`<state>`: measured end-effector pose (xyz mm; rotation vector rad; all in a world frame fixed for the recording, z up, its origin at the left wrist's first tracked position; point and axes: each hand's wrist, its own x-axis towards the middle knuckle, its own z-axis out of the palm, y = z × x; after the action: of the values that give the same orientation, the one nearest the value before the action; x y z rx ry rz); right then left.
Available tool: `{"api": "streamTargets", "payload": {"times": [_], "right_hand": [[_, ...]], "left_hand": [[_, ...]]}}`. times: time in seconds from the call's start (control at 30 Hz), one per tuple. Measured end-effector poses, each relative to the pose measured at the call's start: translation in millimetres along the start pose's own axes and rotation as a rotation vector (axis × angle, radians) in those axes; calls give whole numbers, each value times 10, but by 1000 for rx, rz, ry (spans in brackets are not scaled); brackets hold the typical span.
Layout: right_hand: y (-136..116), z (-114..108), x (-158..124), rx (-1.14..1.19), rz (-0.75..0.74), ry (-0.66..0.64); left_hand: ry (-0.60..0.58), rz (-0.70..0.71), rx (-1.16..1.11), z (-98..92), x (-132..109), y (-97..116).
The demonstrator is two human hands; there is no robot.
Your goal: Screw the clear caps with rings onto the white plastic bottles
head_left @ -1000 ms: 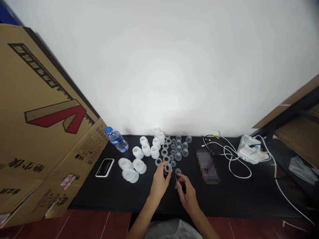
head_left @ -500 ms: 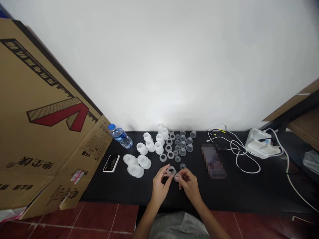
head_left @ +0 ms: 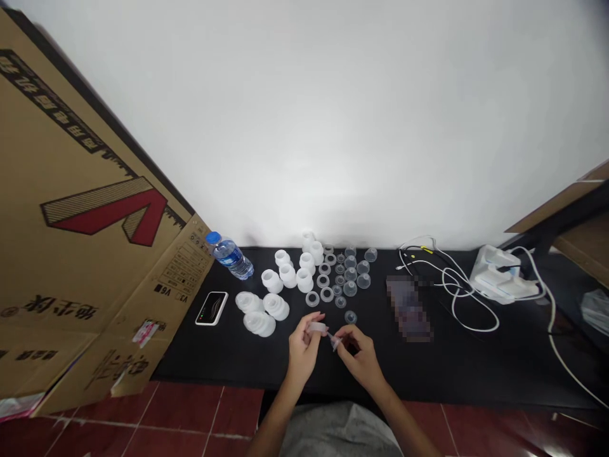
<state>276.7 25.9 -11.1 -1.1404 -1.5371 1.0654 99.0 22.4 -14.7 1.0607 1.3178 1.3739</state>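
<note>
Both my hands meet above the near middle of the black table (head_left: pixel 457 374). My left hand (head_left: pixel 303 349) pinches a clear plastic ring (head_left: pixel 318 327) between thumb and fingers. My right hand (head_left: pixel 360 355) is closed on a small clear cap (head_left: pixel 335 343), held close beside the ring. One more small clear cap (head_left: pixel 351 317) lies on the table just beyond my fingers. Further back lie several clear rings (head_left: pixel 326 294), several small clear cups (head_left: pixel 350 289) and several white plastic pieces (head_left: pixel 288 275).
A large cardboard box (head_left: pixel 80 228) leans at the left. A water bottle (head_left: pixel 229 254) and a phone (head_left: pixel 212 308) lie beside it. Stacked translucent lids (head_left: pixel 259 313) sit by the phone. White cables (head_left: pixel 447 279) and a white charger unit (head_left: pixel 499 282) lie at right, near a blurred object (head_left: pixel 408 308).
My hands lifted the ring and cap off the table, drew them toward me and brought them together. The ring is now turned on edge. The view shifted slightly.
</note>
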Motion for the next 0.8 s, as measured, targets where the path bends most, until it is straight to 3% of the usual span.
{"api": "streamTargets", "payload": {"times": [0.2, 0.43, 0.8], "right_hand": [[-61, -6, 28, -28, -28, -15], [-30, -1, 20, -63, -85, -30], [-2, 53, 56, -147, -45, 119]], "left_hand": [[-78, -17, 29, 9, -40, 24], [-31, -7, 102, 9, -24, 6], [-333, 85, 123, -30, -106, 124]]}}
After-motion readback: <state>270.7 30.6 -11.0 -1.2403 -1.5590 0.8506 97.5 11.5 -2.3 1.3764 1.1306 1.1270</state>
